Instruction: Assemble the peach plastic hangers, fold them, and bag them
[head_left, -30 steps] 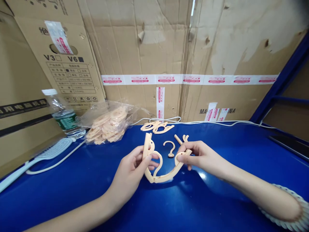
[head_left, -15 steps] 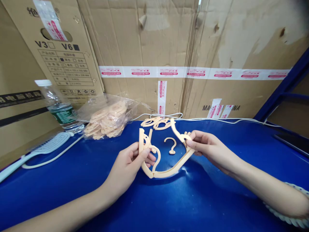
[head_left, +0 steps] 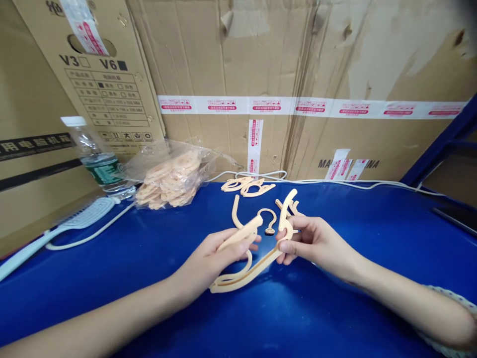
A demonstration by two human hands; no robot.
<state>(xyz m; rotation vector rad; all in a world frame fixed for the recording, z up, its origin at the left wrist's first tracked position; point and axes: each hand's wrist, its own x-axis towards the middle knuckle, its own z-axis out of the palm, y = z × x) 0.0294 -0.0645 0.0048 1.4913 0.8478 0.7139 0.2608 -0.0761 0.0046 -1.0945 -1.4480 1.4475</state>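
Note:
Between my hands is a cream plastic folding hanger [head_left: 246,278] with jointed, curved arms, held just above the blue table. My left hand [head_left: 227,251] is closed around its left arm, thumb on top. On the other side, my right hand [head_left: 305,241] pinches the right end near a rounded joint, where one short arm sticks up. A loose cream hook [head_left: 269,219] with a round base lies beyond my hands. Behind my fingers show more cream hanger pieces [head_left: 236,211], partly hidden. Farther back rest folded cream hanger parts [head_left: 257,188].
A clear bag of cream hanger parts [head_left: 171,181], a water bottle [head_left: 99,164] and a light blue hairbrush [head_left: 82,219] stand at the left. A white cable [head_left: 346,185] runs along the cardboard wall [head_left: 223,144]. A dark flat device [head_left: 456,223] lies at the right edge.
My left hand has tilted the hanger's left arm from upright to slanting right. The right end's short arm now points up and right, and the hanger's lower bend has moved left and nearer.

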